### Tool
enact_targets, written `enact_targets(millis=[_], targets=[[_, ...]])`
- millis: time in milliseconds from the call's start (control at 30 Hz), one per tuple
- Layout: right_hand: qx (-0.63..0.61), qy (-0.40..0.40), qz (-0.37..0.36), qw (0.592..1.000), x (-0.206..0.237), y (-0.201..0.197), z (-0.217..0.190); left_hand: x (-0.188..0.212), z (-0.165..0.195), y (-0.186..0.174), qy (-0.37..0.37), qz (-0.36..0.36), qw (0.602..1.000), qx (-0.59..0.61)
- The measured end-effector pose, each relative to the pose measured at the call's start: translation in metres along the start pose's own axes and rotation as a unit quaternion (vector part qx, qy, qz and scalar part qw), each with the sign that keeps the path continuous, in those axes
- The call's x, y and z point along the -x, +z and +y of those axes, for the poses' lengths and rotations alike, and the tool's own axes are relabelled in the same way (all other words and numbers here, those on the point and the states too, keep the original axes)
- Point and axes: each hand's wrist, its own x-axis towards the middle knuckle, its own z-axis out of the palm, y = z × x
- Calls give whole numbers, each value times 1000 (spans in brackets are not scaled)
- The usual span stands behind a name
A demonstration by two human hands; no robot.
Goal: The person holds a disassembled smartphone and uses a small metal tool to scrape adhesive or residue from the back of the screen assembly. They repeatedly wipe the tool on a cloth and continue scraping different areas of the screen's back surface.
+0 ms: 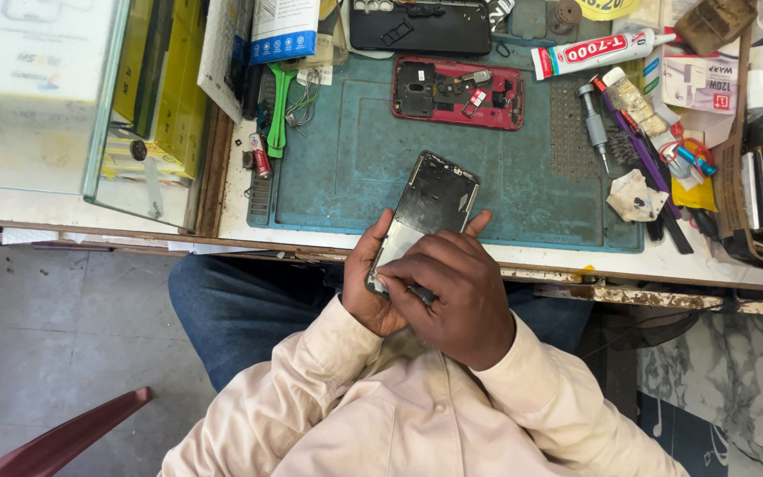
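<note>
The left hand [371, 287] is closed around the lower end of a phone frame [426, 212], cradling it from below at the near edge of the counter [567, 261]. The right hand [461, 296] lies over that end, fingers curled on a thin dark tool [419, 293] pressed against the frame. The frame tilts up over the blue mat [346, 159]; it looks stripped bare, so the teardown seems well along, with work on its lower edge in hand. Toward the far edge lie a red phone back [457, 93] with parts still inside and a glue tube [598, 50]; a screwdriver [595, 128] lies right.
</note>
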Motion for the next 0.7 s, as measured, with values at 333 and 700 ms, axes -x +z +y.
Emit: enact_targets(millis=[333, 700], targets=[[-5, 30, 21, 999, -4, -3, 4, -2, -2, -5, -7, -1, 1000, 20], [-7, -2, 12, 1000, -6, 0, 1, 3, 3, -5, -19, -13, 999, 37]])
